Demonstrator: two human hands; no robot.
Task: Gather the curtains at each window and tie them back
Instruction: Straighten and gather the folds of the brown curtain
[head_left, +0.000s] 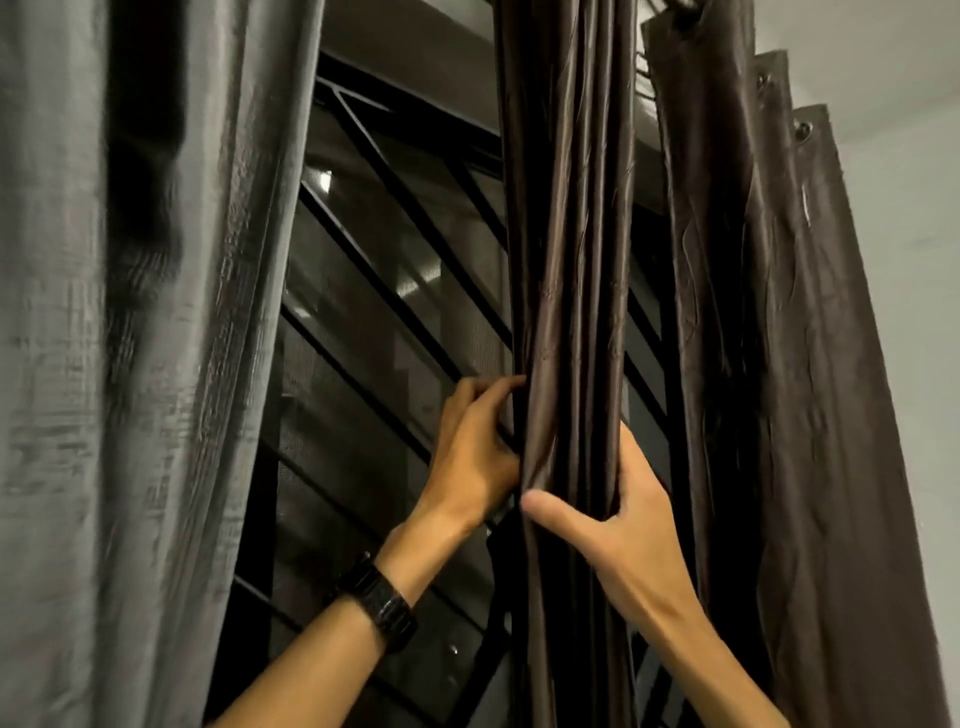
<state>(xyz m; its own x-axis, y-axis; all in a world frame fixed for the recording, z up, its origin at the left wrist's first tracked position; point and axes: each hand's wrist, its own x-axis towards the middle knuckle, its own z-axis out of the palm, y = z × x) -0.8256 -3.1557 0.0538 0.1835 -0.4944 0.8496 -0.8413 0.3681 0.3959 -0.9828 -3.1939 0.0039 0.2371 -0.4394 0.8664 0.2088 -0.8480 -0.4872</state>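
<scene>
Looking up at a window (395, 291) with a black grille (363, 218) of slanted bars behind mesh. Hanging down the middle, a dark brown curtain (566, 260) bunched into a narrow column of tight vertical folds, shining a little along the ridges. Gripping that column from both sides: left hand (478, 447) reaching in from the lower left, fingers (493, 389) curling around the left edge of the bundle and partly tucked behind the cloth, closed on it; right hand (623, 525) clasping the bundle just below and to the right, thumb (550, 512) lying across the front of the folds, the other fingers wrapping round the back and out of sight, so clamped on the cloth as well. Wearing a black watch (382, 605) on the left wrist. Hanging at the right, apart from the gathered column, more dark brown cloth (779, 364) in broad loose pleats, with metal eyelets (804, 130) showing near its top edge. Filling the left side, a grey curtain (145, 338), somewhat blurred, falling in wide folds and overlapping the window's left part. Showing beyond the pleats at the far right, a pale wall (909, 156). Reflecting a few small bright patches in the glass behind the grille.
</scene>
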